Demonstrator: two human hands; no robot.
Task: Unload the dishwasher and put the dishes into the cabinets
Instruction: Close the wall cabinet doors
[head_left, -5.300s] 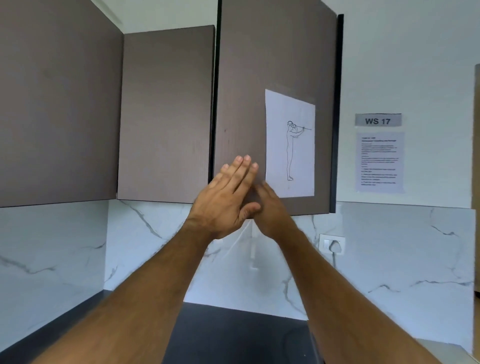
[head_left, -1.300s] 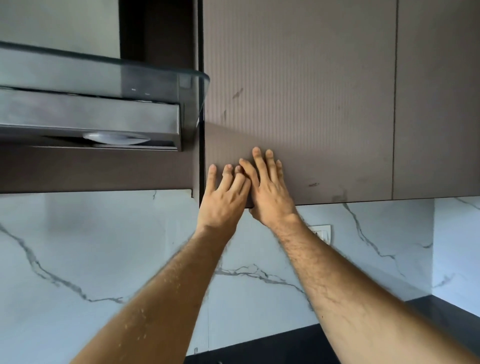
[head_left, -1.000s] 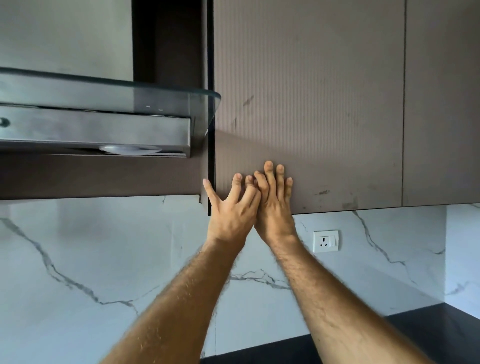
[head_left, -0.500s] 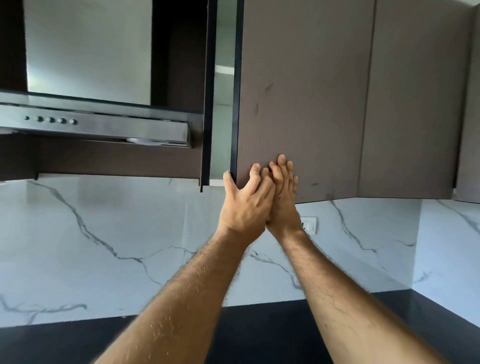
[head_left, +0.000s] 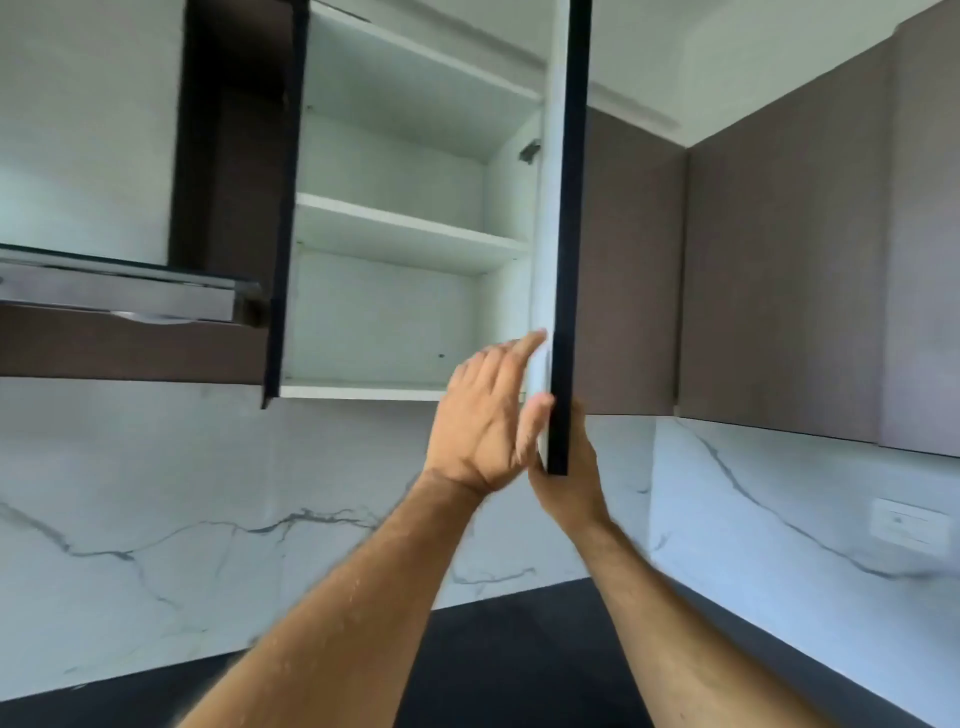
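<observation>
Two hands are up at one wall cabinet, no dishes or dishwasher in view. Far left: range hood (head_left: 119, 291), untouched. Next: cabinet (head_left: 395, 234) interior exposed, white shelf (head_left: 410, 234) mid-height, nothing visible on either level. Half a second ago the door was only cracked; now the cabinet door (head_left: 569, 234) stands swung out, edge-on to camera. Left hand (head_left: 485, 415) lies against the door's white inner face, fingers straight and together, not curled round anything. Right hand (head_left: 569, 467) sits behind the door's lower corner; fingers hidden by the door, so cannot tell whether they grip or just press. Right of that: closed neighbour doors (head_left: 779, 286), wall socket (head_left: 909, 525). Judgement: storage is now reachable; unloading itself not started.
</observation>
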